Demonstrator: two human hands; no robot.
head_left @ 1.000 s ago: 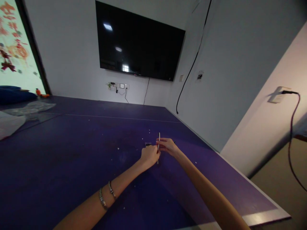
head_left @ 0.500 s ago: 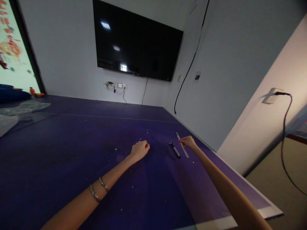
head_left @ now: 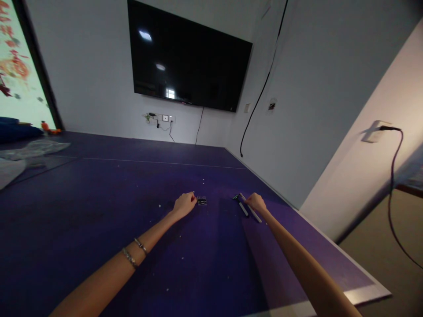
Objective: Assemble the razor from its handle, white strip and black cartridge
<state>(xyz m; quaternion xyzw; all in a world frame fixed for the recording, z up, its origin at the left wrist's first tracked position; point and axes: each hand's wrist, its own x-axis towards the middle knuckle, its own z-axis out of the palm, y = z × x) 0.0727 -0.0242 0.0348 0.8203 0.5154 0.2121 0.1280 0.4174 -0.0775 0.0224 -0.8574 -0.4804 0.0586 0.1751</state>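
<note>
An indoor room, home or office unclear. A large black television (head_left: 191, 59) hangs on a pale wall (head_left: 92, 66) beyond a purple tabletop (head_left: 99, 211).

right hand (head_left: 257, 202) holding pale stick (head_left: 255, 214) beside razor (head_left: 243, 208); left hand (head_left: 185, 204) curled at small dark piece (head_left: 202, 200)

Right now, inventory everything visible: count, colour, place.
Television: one, black, on wall
Cables: several, dark, centre and right
Sockets: several, pale, near cables
Patterned panel: one, pale, far left
Tabletop: one, purple, foreground
Bundle: one, blue, far left
Small item: one, orange, beside bundle
Plastic sheeting: amount unclear, whitish, tabletop left
Scraps: several, white, tabletop
Flat piece: one, dark, tabletop
Razor: one, black and grey, tabletop
Stick: one, pale grey, beside razor
Bracelets: two, silvery, left forearm
Left hand: one, bare, near flat piece
Right hand: one, bare, on stick
</note>
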